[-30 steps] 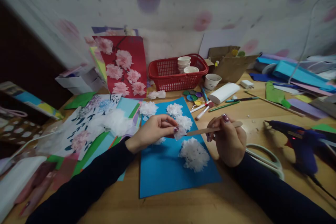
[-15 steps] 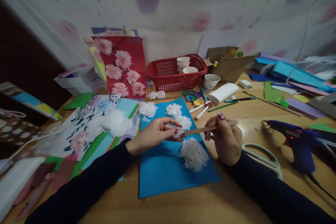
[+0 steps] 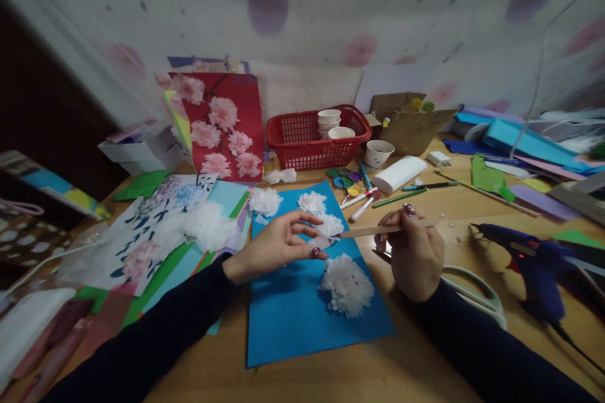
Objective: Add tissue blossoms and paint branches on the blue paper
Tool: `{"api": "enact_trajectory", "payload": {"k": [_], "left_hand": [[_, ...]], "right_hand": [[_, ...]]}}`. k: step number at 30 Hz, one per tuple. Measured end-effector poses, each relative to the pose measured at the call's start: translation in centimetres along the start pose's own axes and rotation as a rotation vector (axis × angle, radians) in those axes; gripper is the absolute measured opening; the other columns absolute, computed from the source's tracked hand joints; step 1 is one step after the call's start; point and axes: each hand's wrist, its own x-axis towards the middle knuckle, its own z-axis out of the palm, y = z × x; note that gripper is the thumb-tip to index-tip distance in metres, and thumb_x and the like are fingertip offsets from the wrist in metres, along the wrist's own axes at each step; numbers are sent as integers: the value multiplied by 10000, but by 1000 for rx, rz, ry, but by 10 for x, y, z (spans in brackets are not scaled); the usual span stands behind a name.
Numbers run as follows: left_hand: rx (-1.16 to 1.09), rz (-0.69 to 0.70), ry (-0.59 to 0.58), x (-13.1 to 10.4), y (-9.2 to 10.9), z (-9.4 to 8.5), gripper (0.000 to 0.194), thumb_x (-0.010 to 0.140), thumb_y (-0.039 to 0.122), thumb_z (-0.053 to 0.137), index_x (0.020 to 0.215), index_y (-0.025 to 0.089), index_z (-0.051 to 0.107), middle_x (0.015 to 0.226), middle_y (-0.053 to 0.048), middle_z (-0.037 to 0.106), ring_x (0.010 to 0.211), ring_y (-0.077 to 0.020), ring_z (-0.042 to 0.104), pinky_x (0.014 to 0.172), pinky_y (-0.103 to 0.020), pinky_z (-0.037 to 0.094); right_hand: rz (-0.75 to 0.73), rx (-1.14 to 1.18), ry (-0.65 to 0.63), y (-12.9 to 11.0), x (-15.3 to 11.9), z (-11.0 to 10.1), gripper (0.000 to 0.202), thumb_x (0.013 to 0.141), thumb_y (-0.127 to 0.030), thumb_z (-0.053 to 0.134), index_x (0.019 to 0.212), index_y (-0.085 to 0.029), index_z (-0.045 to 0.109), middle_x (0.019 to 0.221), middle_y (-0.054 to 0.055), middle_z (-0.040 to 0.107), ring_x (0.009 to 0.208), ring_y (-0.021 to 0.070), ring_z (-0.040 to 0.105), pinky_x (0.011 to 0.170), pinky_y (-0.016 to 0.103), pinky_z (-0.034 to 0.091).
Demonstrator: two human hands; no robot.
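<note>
One wooden table [image 3: 312, 378], we list first, as it bears the rest. One blue sheet [image 3: 302, 327], flat on the table below our hands. One red picture [image 3: 248, 113] with pink flowers, upright at the back, left of the basket. One red basket [image 3: 307, 156], with white cups [image 3: 329, 116] inside. One glue gun [image 3: 539, 267], lying at the far right. Our right hand [image 3: 418, 258], closed in a pinch around the wooden stick, above the table just beside the sheet's right edge. Our left hand [image 3: 278, 240], over the sheet, half open with fingers loosely bent; as far as the blur lets us judge, it has the tissue piece between thumb and fingers. One pair of scissors [image 3: 489, 299], partly under our right hand and sleeve. One big white flower [image 3: 347, 285], on the sheet's right side. Three smaller white flowers [image 3: 312, 203], toward its far end. One wooden stick [image 3: 363, 232], nearly level, tip at the tissue piece [image 3: 320, 242].
</note>
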Motion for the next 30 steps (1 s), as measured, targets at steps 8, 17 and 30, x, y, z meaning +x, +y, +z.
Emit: {"api": "enact_trajectory", "payload": {"k": [8, 17, 30], "left_hand": [[99, -17, 23, 2, -6, 2, 443, 728, 130, 693, 1123, 141, 493, 919, -58, 689, 838, -196, 722, 790, -309, 519], [-4, 24, -7, -2, -3, 2, 605, 716, 94, 723, 1221, 198, 406, 1357, -205, 537, 854, -177, 724, 825, -318, 526], [113, 48, 16, -1, -7, 6, 635, 705, 117, 682, 1262, 152, 380, 865, -37, 679, 818, -198, 712, 805, -354, 509]], "right_hand": [[-6, 22, -133, 1, -6, 2, 318, 853, -390, 584, 619, -174, 571, 495, -22, 536, 396, 91, 503, 399, 209, 402], [106, -23, 94, -3, -1, 3, 310, 781, -391, 601, 561, -191, 515, 459, -31, 496, 341, 87, 442, 310, 202, 297], [122, 68, -134, 2, -3, 6, 328, 800, -422, 608, 580, -189, 540, 418, -37, 482, 354, 92, 465, 351, 205, 374]]}}
